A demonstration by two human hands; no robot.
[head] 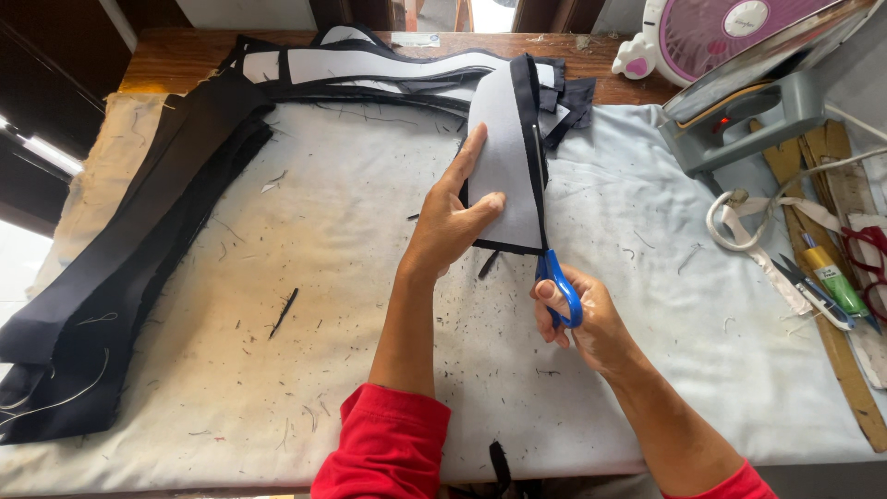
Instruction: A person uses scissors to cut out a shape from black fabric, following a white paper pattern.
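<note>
My left hand (455,218) holds up a curved fabric piece (506,157), pale grey on its facing side with a black edge, thumb and fingers pinching its lower left. My right hand (584,319) grips blue-handled scissors (557,282), whose blades run up along the piece's black right edge. Both hands hover over the pale cloth-covered table (351,240). My sleeves are red.
Stacked black fabric strips (120,268) lie along the left side, more black and pale pieces (370,69) at the back. A grey iron (739,115) and a pink fan (721,32) stand at the right back, with wooden rulers (836,342), small snips (813,291) and tape beside them. Thread scraps litter the cloth.
</note>
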